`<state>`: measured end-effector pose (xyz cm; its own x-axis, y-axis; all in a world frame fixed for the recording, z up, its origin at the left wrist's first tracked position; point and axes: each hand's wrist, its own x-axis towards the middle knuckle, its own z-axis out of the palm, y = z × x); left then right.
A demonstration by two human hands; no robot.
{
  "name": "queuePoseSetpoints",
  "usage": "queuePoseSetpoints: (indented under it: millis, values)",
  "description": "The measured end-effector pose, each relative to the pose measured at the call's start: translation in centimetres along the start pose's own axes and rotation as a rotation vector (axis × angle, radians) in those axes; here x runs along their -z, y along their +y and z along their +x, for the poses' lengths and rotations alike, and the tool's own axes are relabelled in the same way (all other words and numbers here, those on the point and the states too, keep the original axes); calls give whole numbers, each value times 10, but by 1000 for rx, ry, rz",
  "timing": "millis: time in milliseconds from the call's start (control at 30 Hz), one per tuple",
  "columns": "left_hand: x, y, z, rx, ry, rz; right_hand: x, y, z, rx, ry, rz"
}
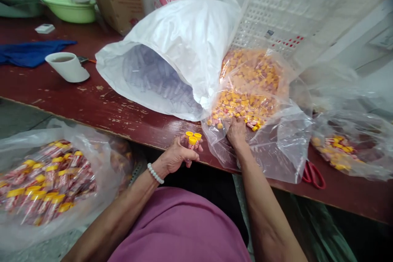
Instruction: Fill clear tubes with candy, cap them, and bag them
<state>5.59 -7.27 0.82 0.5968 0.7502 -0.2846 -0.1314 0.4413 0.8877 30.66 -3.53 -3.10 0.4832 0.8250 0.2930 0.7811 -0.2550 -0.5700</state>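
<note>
My left hand (176, 155), with a beaded bracelet at the wrist, is closed around a few small tubes with yellow caps (192, 140), held upright in front of the table edge. At the mouth of a clear plastic bag, my right hand (237, 132) touches the pile of small yellow caps and red-and-white pieces (245, 100); its fingertips are partly hidden there, so what they hold cannot be made out. Between and beyond my hands a large white sack (184, 41) lies open, with clear empty tubes (156, 77) inside.
At the lower left, a plastic bag holds many yellow-capped tubes (50, 180). A white cup (68, 67) and blue cloth (33, 53) are on the red table (123, 116). Red scissors (313, 175) and another clear bag (368, 143) lie at right. Behind stands a white crate (285, 12).
</note>
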Motion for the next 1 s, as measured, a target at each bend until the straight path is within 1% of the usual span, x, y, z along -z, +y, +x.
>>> queuePoseSetpoints:
  millis: [67,133,200,233,267,300,333,367,433,467,533,567,600,667,733,767,800,833,867,933,967,1000]
  values:
    - [0,1,-1,8,-9,-19,5,3,1,-28,14,-8]
    - [1,0,0,-1,-15,-10,19,5,-4,-53,40,5]
    - [0,-2,1,-19,-11,42,37,-1,-20,-56,69,30]
    - [-2,-3,2,-26,-3,87,46,-9,-31,-30,66,65]
    - [-4,-5,3,-33,8,143,54,-20,-45,9,55,103]
    - [-6,-6,4,-40,20,207,60,-32,-59,97,16,206]
    - [-8,-7,5,-51,30,274,65,-47,-72,193,-69,304]
    - [-10,-8,5,-68,35,341,68,-61,-85,273,-124,368]
    - [-14,-8,5,-120,26,444,70,-86,-103,431,-205,421]
    - [-15,-7,5,-155,13,478,70,-95,-108,493,-234,416]
    - [-14,-6,4,-226,0,539,71,-104,-111,571,-273,387]
    - [-14,-5,3,-253,4,575,73,-104,-109,581,-277,376]
    - [-13,-4,2,-272,15,613,75,-103,-105,570,-260,372]
    - [-11,-3,0,-294,38,697,79,-100,-95,500,-158,389]
    - [-12,-4,0,-316,40,782,78,-98,-86,384,21,417]
    - [-14,-6,0,-331,35,833,74,-99,-83,337,125,423]
    - [-16,-8,1,-344,34,890,67,-102,-81,318,205,419]
    - [-18,-11,2,-351,35,942,59,-106,-81,334,241,406]
    - [-21,-13,2,-356,37,984,50,-110,-82,376,226,389]
    - [-26,-17,2,-351,39,1009,34,-117,-84,439,115,396]
    - [-27,-17,1,-336,38,975,29,-119,-84,415,64,441]
    - [-27,-16,0,-306,29,907,26,-118,-83,350,43,507]
